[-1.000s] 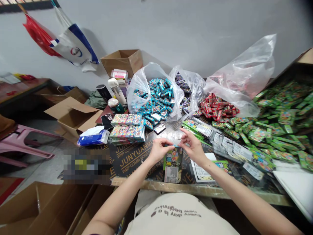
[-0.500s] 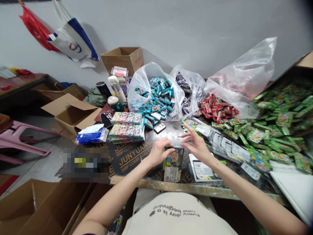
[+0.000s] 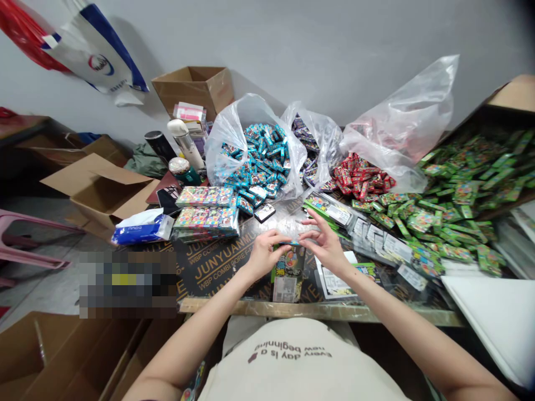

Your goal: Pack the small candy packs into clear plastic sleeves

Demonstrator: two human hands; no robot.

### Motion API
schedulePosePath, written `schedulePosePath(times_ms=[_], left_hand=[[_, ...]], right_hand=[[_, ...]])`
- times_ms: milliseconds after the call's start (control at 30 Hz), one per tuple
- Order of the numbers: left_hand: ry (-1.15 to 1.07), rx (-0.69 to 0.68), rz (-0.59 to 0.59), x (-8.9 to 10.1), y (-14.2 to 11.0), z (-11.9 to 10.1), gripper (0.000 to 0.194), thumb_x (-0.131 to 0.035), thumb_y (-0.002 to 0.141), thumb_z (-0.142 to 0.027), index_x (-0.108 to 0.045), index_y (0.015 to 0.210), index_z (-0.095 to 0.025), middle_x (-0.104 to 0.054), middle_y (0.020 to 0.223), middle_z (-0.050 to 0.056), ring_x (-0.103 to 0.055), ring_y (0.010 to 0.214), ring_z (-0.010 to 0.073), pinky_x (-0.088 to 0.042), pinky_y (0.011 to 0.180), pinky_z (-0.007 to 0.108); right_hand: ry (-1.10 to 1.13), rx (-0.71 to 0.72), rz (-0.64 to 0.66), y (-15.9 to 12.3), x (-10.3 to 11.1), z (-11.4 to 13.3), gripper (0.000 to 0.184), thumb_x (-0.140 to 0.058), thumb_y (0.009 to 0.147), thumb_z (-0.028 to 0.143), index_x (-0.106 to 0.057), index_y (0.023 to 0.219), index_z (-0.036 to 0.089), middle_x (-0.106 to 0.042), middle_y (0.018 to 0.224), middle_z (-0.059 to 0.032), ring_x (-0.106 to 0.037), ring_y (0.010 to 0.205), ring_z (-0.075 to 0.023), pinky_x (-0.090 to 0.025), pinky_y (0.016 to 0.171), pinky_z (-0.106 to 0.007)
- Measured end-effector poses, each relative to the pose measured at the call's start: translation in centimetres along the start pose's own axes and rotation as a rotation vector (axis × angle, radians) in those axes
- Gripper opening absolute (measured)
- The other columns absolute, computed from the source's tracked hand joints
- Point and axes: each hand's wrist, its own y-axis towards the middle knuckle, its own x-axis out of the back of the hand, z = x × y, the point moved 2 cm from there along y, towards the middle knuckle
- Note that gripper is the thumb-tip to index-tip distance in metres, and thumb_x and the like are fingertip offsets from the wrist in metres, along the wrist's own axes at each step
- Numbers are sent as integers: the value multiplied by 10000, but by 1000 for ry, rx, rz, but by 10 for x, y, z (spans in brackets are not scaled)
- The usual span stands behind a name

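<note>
Just past the top end of a dark printed package (image 3: 287, 281), a small blue packet (image 3: 294, 243) spans the gap between my two hands, seen as a thin edge. My left hand (image 3: 266, 255) pinches its left end. The thumb and a finger of my right hand (image 3: 325, 245) close on its right end, other fingers raised. The dark package lies flat near the table edge, a pale label panel toward me. Right of it rests a white-backed printed sheet (image 3: 334, 281). Beyond my hands lies one small black-and-white box (image 3: 264, 213).
Clear bags hold blue boxes (image 3: 265, 156), purple boxes (image 3: 307, 136) and red boxes (image 3: 361, 177). Green boxes (image 3: 455, 217) spill across the right. Wrapped stacks (image 3: 204, 217), a tissue pack (image 3: 142, 227) and a white bottle (image 3: 186, 145) stand left. Flat printed packages (image 3: 380, 242) lie right.
The camera view has turned slightly, so the scene sits further left. My hands stay at the package's top end, and the blue packet between them shows more plainly.
</note>
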Motion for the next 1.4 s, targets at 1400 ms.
schedulePosePath(times_ms=[1400], left_hand=[[-13, 34, -37, -6, 2, -1, 115, -662, 717, -259, -673, 762, -153, -595, 707, 32, -567, 663, 136, -447, 633, 252]], right_hand=[[-231, 54, 108, -7, 5, 11, 587, -491, 817, 166, -294, 1350, 313, -609, 1038, -42, -657, 819, -155, -535, 801, -351]])
